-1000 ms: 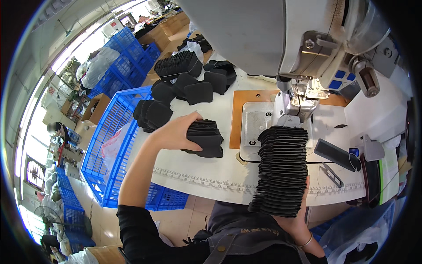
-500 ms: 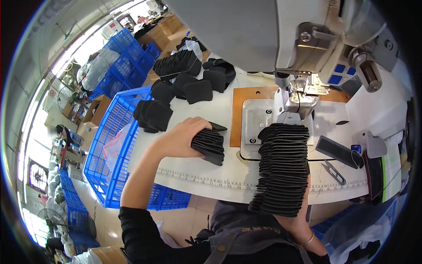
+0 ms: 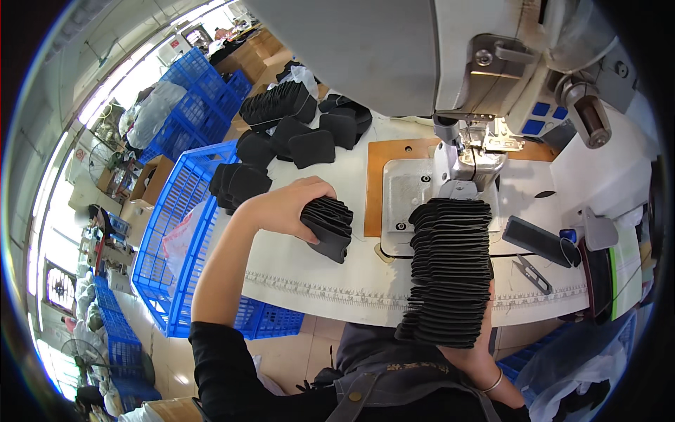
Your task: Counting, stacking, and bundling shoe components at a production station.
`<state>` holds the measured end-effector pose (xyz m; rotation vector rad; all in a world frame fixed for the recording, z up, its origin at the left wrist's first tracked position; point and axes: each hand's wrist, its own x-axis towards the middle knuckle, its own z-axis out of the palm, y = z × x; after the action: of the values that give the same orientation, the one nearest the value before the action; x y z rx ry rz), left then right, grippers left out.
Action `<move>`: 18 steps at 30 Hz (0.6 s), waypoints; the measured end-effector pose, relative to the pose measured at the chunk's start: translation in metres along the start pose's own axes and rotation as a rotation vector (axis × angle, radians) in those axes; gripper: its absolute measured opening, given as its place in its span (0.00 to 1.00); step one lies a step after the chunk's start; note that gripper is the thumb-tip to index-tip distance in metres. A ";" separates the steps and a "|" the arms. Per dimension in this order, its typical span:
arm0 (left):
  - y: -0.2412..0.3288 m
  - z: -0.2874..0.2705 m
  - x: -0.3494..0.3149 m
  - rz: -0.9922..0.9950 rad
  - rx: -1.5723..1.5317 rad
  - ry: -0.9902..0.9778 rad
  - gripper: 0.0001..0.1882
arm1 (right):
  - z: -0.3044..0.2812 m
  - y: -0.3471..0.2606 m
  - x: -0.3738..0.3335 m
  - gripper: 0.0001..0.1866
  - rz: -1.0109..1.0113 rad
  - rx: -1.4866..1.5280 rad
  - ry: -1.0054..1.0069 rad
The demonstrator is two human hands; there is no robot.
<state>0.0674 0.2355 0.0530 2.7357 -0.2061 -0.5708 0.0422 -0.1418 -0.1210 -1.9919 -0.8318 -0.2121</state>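
Note:
My left hand (image 3: 292,206) is closed round a small stack of black fabric pieces (image 3: 329,231) on the white sewing table (image 3: 295,271). A long row of black fabric pieces (image 3: 450,274), packed face to face, runs from the sewing machine's presser foot (image 3: 458,188) to the table's front edge. My right hand (image 3: 478,352) supports the near end of this row from below and the right side; most of its fingers are hidden under the pieces. Loose black pieces (image 3: 311,149) lie beyond my left hand, with a tied bundle of them (image 3: 278,105) farther back.
Thread snips (image 3: 534,274) and a dark flat bar (image 3: 538,240) lie right of the row. A measuring tape strip (image 3: 337,293) follows the table's front edge. On the left stands a blue plastic basket (image 3: 165,288). The sewing machine head (image 3: 351,49) overhangs the far side.
My left hand has gathered the small stack more tightly, and a piece that stuck out beyond it is now in line with it. The right hand and the long row stay nearly still.

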 end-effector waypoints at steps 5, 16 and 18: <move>-0.003 0.011 -0.007 0.019 -0.092 0.172 0.39 | -0.001 -0.001 0.001 0.58 -0.008 0.004 0.024; 0.002 0.040 -0.025 -0.010 -0.122 0.386 0.35 | -0.006 -0.006 0.003 0.57 0.008 -0.002 -0.019; 0.010 0.042 -0.030 0.009 -0.129 0.417 0.35 | -0.006 -0.006 0.002 0.58 0.010 -0.013 0.001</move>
<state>0.0217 0.2199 0.0315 2.6511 -0.0743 -0.0020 0.0409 -0.1437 -0.1130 -2.0078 -0.8215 -0.2133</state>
